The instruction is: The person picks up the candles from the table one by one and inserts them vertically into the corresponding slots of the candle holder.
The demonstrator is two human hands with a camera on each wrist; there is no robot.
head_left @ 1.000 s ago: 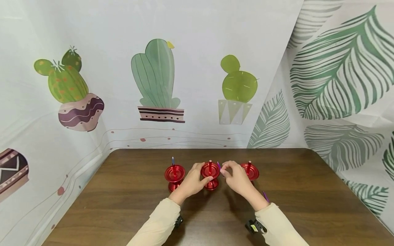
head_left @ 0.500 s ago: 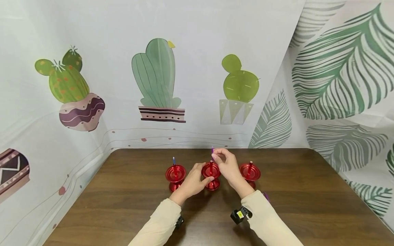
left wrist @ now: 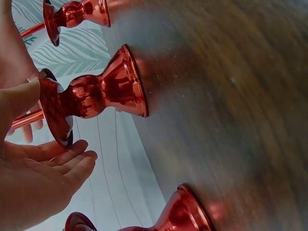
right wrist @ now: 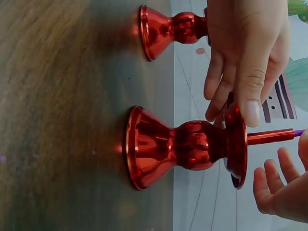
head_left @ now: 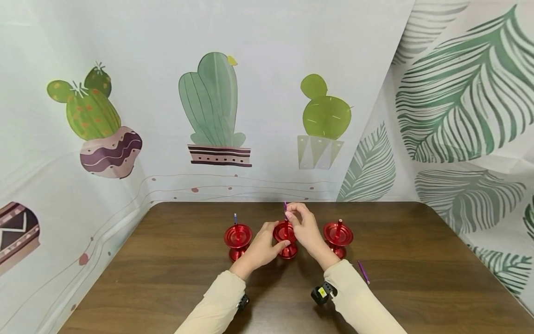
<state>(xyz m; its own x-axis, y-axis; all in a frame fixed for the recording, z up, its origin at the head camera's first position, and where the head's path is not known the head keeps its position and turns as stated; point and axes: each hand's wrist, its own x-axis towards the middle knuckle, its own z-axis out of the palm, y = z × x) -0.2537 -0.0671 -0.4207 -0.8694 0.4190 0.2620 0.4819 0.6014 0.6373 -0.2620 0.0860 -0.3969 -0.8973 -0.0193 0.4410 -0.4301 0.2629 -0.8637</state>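
Three shiny red candle holders stand in a row on the table. My left hand (head_left: 262, 246) holds the middle candle holder (right wrist: 192, 144) by its dish, thumb on the near rim and fingers at the far side. Above that dish, my right hand (head_left: 306, 229) pinches a thin purple candle (head_left: 285, 208) upright between thumb and fingertips. In the right wrist view, the candle's lower end (right wrist: 298, 133) meets the top of the holder's red tube (right wrist: 270, 137). The left candle holder (head_left: 238, 237) carries a thin blue candle (head_left: 235, 219) in its tube.
The right candle holder (head_left: 339, 233) stands beside my right wrist, with a bare tube. A second purple candle (head_left: 364, 272) lies on the brown wooden table (head_left: 417, 260) to the right of my forearm. A printed cloth (head_left: 267, 116) hangs behind the table's back edge.
My right hand has carried the purple candle up and left from beside the middle holder, then lowered it slightly onto the tube's top. The left hand has kept its grip on the dish.
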